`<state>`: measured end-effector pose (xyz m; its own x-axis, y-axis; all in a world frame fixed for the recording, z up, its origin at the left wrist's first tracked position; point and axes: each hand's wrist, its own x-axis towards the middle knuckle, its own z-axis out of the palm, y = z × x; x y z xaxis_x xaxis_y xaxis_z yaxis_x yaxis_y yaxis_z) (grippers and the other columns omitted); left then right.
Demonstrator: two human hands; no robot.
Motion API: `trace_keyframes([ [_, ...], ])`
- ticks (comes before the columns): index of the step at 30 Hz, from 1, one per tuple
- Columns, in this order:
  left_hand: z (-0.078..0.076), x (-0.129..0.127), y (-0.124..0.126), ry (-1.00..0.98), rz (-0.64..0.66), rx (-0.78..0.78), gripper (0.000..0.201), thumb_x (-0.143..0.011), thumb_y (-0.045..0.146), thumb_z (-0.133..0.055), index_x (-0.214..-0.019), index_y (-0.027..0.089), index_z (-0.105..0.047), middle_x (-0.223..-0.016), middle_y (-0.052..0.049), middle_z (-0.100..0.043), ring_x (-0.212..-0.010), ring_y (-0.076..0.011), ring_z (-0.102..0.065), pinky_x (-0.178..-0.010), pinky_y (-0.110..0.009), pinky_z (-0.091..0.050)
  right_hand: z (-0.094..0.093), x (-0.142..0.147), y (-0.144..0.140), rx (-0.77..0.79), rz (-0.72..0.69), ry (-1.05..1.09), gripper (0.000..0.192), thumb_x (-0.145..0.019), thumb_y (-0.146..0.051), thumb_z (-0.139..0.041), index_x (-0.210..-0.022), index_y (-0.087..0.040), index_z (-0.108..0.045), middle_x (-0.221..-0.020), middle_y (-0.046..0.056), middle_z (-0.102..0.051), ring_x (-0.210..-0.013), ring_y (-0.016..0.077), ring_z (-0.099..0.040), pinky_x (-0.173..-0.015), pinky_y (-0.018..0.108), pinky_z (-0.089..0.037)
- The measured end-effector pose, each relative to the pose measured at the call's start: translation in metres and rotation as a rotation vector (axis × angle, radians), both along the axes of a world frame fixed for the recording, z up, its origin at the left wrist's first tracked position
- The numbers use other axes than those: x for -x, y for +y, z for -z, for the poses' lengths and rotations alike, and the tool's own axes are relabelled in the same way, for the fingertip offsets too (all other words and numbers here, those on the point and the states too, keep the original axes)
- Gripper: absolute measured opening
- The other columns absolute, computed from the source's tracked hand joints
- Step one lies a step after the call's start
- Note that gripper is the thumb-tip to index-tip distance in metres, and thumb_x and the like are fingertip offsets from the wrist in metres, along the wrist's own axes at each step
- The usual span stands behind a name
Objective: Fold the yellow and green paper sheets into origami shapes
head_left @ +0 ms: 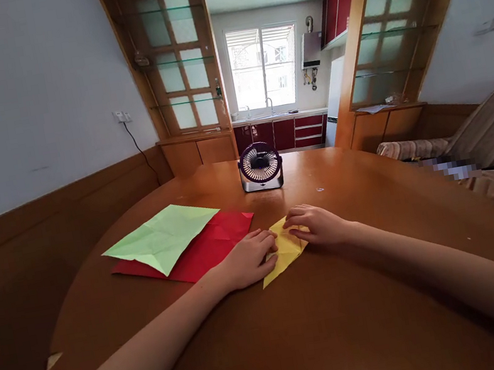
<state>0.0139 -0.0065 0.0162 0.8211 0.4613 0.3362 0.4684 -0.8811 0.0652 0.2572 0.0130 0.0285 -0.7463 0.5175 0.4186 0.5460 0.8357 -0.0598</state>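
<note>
A folded yellow paper lies flat on the round wooden table, its long point aimed toward me. My left hand presses on its left edge with curled fingers. My right hand rests on its right side, fingertips on the paper's top. Both hands hold the sheet down against the tabletop.
A creased green sheet overlaps a red sheet to the left of my hands. A small dark desk fan stands at the table's far side. A striped sofa sits to the right. A wood-panelled wall runs along the left.
</note>
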Motion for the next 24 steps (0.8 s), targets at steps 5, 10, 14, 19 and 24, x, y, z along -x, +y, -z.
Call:
trace_keyframes([
  [5,0.001,-0.006,-0.006,0.100,-0.059,-0.173,0.016,-0.095,0.024,-0.045,-0.088,0.015,-0.056,-0.095,-0.009,-0.061,-0.088,-0.0217,-0.058,-0.083,-0.036,-0.047,0.015,0.021,0.004,0.099,0.001,-0.065,0.043,-0.099,-0.027,-0.036,-0.135,-0.009,-0.052,-0.140,0.018,-0.052,-0.131,0.0272,-0.049,-0.108,0.047,-0.042],
  [10,0.001,-0.008,-0.007,0.116,-0.044,-0.206,0.017,-0.095,0.022,-0.042,-0.087,0.015,-0.056,-0.088,-0.008,-0.060,-0.082,-0.0207,-0.058,-0.078,-0.034,-0.047,0.024,0.019,-0.002,0.259,0.035,-0.114,0.056,-0.103,-0.040,-0.026,-0.146,-0.007,-0.038,-0.153,0.017,-0.033,-0.145,0.0252,-0.027,-0.120,0.047,-0.025],
  [14,0.001,-0.008,-0.008,0.100,-0.058,-0.206,0.018,-0.095,0.022,-0.041,-0.087,0.016,-0.055,-0.086,-0.007,-0.060,-0.079,-0.0193,-0.057,-0.074,-0.032,-0.046,0.027,0.014,0.000,0.326,0.037,-0.115,0.063,-0.101,-0.052,-0.028,-0.151,-0.013,-0.028,-0.157,0.013,-0.024,-0.147,0.0238,-0.018,-0.122,0.045,-0.019],
  [19,0.000,-0.007,-0.010,0.094,-0.074,-0.211,0.020,-0.097,0.023,-0.038,-0.088,0.016,-0.054,-0.087,-0.007,-0.060,-0.079,-0.0194,-0.058,-0.073,-0.032,-0.047,0.031,0.010,0.005,0.329,0.029,-0.111,0.065,-0.100,-0.056,-0.029,-0.153,-0.020,-0.023,-0.158,0.010,-0.022,-0.147,0.0236,-0.018,-0.121,0.045,-0.018],
  [24,0.000,-0.007,-0.009,0.120,-0.081,-0.210,0.019,-0.096,0.023,-0.038,-0.088,0.016,-0.053,-0.086,-0.006,-0.059,-0.077,-0.0195,-0.057,-0.071,-0.032,-0.046,0.031,0.005,0.009,0.314,0.088,-0.095,0.065,-0.099,-0.059,-0.026,-0.152,-0.021,-0.027,-0.157,0.009,-0.025,-0.147,0.0235,-0.019,-0.121,0.046,-0.018],
])
